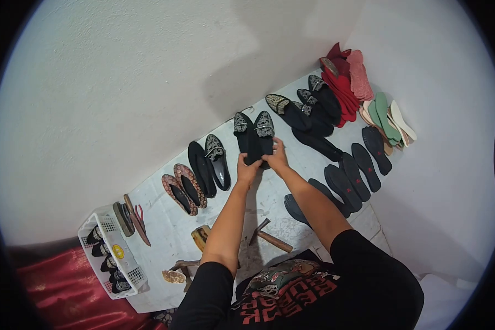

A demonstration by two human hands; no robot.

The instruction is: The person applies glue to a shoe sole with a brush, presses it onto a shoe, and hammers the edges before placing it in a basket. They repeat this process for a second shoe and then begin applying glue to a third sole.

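A pair of black flat shoes with silver-patterned toes stands side by side near the wall edge of the white table. My left hand [248,169] grips the heel of the left shoe [243,135]. At the heel of the right shoe [264,129], my right hand [276,156] is closed, with the thumbs of both hands close together. To the left is another black pair, one shoe [218,159] patterned at the toe, and beyond it a brown patterned pair [185,188]. More black shoes [289,110] stand to the right.
A hammer [270,237] and a yellowish block [201,237] lie near my body. At left is a white basket [133,269] of shoes, beside pliers [139,215]. Dark soles [344,181] line the right side; red pieces [344,93] and green insoles [384,118] are piled at the far corner.
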